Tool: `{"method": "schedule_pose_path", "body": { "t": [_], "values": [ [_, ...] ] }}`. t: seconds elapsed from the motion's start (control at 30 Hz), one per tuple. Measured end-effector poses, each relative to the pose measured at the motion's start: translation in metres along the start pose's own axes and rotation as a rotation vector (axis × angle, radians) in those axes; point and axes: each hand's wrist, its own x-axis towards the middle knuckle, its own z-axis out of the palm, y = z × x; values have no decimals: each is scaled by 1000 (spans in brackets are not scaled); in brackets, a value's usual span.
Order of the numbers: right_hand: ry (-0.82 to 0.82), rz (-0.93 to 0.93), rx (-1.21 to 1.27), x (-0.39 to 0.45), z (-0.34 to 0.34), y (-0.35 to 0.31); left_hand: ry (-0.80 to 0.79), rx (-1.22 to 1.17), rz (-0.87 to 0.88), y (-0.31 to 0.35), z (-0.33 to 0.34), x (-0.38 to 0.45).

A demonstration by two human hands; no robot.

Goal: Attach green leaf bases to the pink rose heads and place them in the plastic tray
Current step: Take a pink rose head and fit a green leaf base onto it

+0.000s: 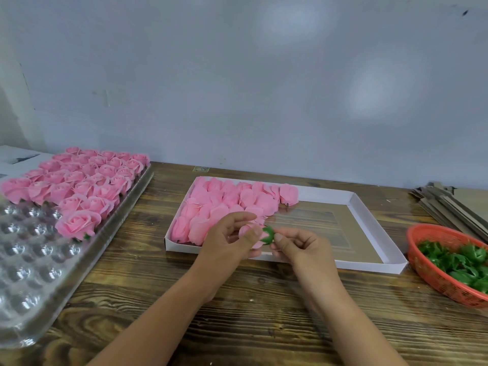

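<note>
My left hand [229,241] grips a pink rose head [247,231] over the front edge of a white cardboard box [369,215]. A green leaf base [268,235] sits on the rose's end, and my right hand [298,247] pinches it with thumb and fingers. Several loose pink rose heads [224,204] fill the left part of the box. The clear plastic tray [34,265] lies at the left; its far rows hold several finished roses [79,180], and its near cups show nothing inside.
An orange basket [427,265] with several green leaf bases [459,262] stands at the right. A stack of flat cardboard pieces [449,204] lies behind it. Everything rests on a wooden table [237,313] against a pale wall.
</note>
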Motion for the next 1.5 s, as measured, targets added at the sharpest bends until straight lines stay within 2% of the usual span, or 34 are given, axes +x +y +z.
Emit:
{"method": "schedule_pose_path", "body": {
  "t": [0.2, 0.37, 0.47, 0.63, 0.87, 0.97, 1.13, 1.3, 1.4, 1.5],
  "values": [
    [55, -82, -86, 3, 1, 4, 36, -6, -3, -4, -2, 3],
    [96, -183, -240, 2, 2, 4, 31, -120, -83, -3, 0, 3],
    [92, -187, -241, 1, 3, 3, 52, -128, -101, -3, -3, 3],
    [-62, -98, -5, 2, -1, -2, 99, -142, -100, -2, -5, 4],
    [-99, 20, -72, 3, -11, 0, 131, 157, -5, -6, -5, 0],
    [-185, 93, 8, 4, -15, -4, 89, 212, 66, -2, -6, 1],
    [-375, 154, -54, -1, -15, -9, -51, 291, 166, 3, -3, -2],
    [-420, 111, 25, -8, -2, -6, -101, 310, 101, 1, 4, -8],
    [-403, 60, 1, -11, 5, -2, -29, 320, 41, 0, 10, -9],
    [-445, 114, -25, -12, 5, -2, 36, 299, 90, 0, 10, -10]
  ]
}}
